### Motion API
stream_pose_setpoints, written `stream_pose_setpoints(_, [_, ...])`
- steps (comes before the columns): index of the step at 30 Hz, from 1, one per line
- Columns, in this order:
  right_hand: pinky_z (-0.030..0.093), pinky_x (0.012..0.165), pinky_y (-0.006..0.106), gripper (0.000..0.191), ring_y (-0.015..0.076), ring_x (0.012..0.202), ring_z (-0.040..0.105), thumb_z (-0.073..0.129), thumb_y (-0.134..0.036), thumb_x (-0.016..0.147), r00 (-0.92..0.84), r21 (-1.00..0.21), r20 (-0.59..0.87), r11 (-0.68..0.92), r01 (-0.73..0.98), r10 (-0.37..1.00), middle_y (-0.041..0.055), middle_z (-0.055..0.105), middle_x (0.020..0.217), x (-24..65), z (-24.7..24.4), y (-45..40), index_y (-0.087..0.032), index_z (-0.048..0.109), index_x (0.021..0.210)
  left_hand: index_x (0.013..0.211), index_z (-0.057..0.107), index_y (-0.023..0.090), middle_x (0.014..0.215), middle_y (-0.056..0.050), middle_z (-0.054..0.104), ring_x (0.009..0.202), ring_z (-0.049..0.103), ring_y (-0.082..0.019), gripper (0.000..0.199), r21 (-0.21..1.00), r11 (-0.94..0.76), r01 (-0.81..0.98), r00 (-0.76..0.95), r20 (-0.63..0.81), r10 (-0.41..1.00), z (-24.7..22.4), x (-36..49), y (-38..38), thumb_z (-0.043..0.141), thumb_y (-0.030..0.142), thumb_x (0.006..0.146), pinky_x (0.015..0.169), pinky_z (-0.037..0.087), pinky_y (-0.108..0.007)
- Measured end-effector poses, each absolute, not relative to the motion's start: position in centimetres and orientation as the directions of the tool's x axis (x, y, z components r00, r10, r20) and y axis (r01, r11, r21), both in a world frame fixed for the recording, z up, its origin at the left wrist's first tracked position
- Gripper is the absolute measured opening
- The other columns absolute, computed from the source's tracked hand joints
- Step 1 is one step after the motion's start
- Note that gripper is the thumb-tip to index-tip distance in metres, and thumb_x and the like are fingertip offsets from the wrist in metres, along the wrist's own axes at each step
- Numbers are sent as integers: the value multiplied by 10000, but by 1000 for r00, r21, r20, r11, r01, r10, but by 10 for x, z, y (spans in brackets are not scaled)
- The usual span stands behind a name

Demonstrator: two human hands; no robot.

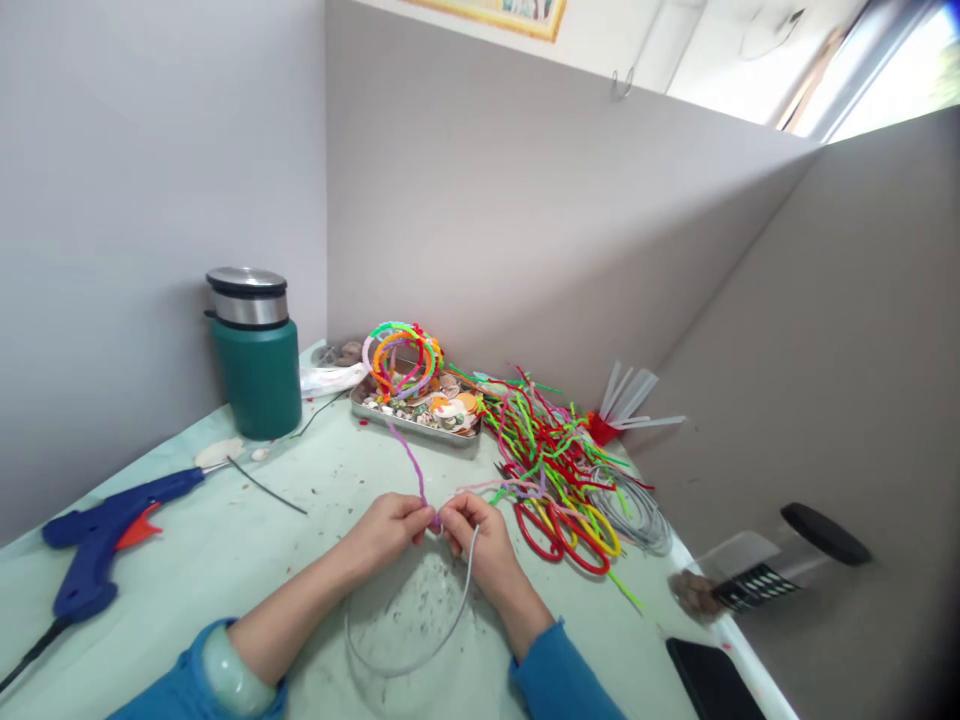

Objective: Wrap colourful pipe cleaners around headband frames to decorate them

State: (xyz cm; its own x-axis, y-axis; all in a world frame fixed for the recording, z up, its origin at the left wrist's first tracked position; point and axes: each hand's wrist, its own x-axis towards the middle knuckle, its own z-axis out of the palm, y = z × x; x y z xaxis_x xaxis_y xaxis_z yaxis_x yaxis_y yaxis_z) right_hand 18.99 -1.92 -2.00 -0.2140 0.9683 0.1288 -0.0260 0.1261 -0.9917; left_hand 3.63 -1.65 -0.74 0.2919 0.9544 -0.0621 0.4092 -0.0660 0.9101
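Note:
My left hand (391, 528) and my right hand (474, 530) meet above the middle of the table, fingers pinched close together. Between them is a purple pipe cleaner (411, 462), its free end sticking up and away toward the tray. A grey wire ring (409, 672) hangs below, its loop running up to both hands. My left fingertips pinch the purple pipe cleaner where it meets the ring. My right fingers close on the grey wire ring beside that spot; whether they also grip the pipe cleaner is hidden.
A metal tray (420, 430) holds shells and colourful rings. Right of it lie a pipe cleaner pile (536, 430), red-handled scissors (562, 540) and a grey wire coil (637, 515). At left are a glue gun (105, 540) and green flask (256, 380); at right, a phone (712, 680) and clear container (739, 575).

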Motion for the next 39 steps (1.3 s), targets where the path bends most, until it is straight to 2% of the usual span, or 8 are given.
stream_pose_setpoints(6, [273, 409, 185, 193, 57, 423, 374, 574, -332, 765, -171, -981, 193, 186, -61, 966, -51, 461, 515, 192, -22, -17, -151, 535, 711, 525, 516, 152, 428, 52, 378, 448, 313, -89, 338, 875, 11, 483, 182, -112, 977, 3, 47, -5, 491, 449, 682, 456, 205, -220])
stream_pose_setpoints(9, [261, 408, 187, 215, 57, 413, 359, 536, -350, 794, -93, -971, 230, 222, -88, 969, -59, 434, 488, 195, -22, -17, -153, 533, 709, 498, 514, 146, 436, 42, 398, 459, 324, -87, 350, 870, -64, 489, 237, -62, 969, 3, 55, 3, 514, 451, 670, 462, 215, -218])
stream_pose_setpoints(12, [252, 400, 189, 212, 56, 394, 337, 535, -344, 793, -44, -969, 232, 227, -96, 972, -69, 412, 459, 197, -22, -16, -158, 523, 693, 505, 499, 147, 424, 50, 373, 433, 305, -77, 378, 905, -109, 411, 311, -27, 950, -2, 60, 6, 512, 483, 678, 442, 202, -212])
stream_pose_setpoints(18, [262, 400, 189, 215, 64, 398, 354, 543, -350, 783, -9, -976, 215, 215, -36, 976, -68, 413, 453, 196, -21, -14, -162, 516, 684, 573, 439, 175, 433, 75, 360, 368, 259, -59, 395, 969, 24, 247, 364, -116, 924, -10, 61, 2, 473, 548, 696, 388, 173, -201])
stream_pose_setpoints(25, [304, 420, 192, 251, 69, 427, 403, 513, -380, 803, -35, -964, 231, 234, 129, 972, -40, 474, 522, 193, -28, -15, -161, 514, 682, 538, 473, 167, 475, 44, 424, 475, 380, -100, 332, 902, -186, 389, 275, 79, 958, -12, 52, 9, 463, 429, 742, 476, 267, -214])
stream_pose_setpoints(30, [309, 409, 189, 224, 69, 434, 401, 514, -383, 798, -64, -968, 240, 244, 66, 969, -41, 472, 559, 191, -31, -16, -166, 520, 740, 554, 473, 181, 511, 29, 468, 534, 431, -126, 300, 775, -325, 542, 264, 210, 941, -1, 50, 1, 405, 369, 778, 524, 270, -228])
stream_pose_setpoints(34, [327, 419, 192, 205, 80, 470, 426, 548, -354, 769, -20, -964, 264, 264, 33, 964, -34, 480, 617, 189, -30, -17, -173, 539, 866, 563, 467, 188, 512, 32, 463, 530, 430, -125, 283, 728, -347, 591, 276, 221, 935, 4, 49, -2, 390, 348, 783, 525, 259, -228])
stream_pose_setpoints(39, [340, 458, 204, 167, 93, 499, 432, 524, -317, 785, -18, -944, 307, 307, 122, 952, -20, 504, 622, 189, -28, -19, -176, 563, 865, 549, 472, 185, 486, 38, 436, 519, 414, -123, 284, 774, -269, 574, 245, 152, 958, 1, 48, 2, 415, 362, 763, 514, 257, -222])
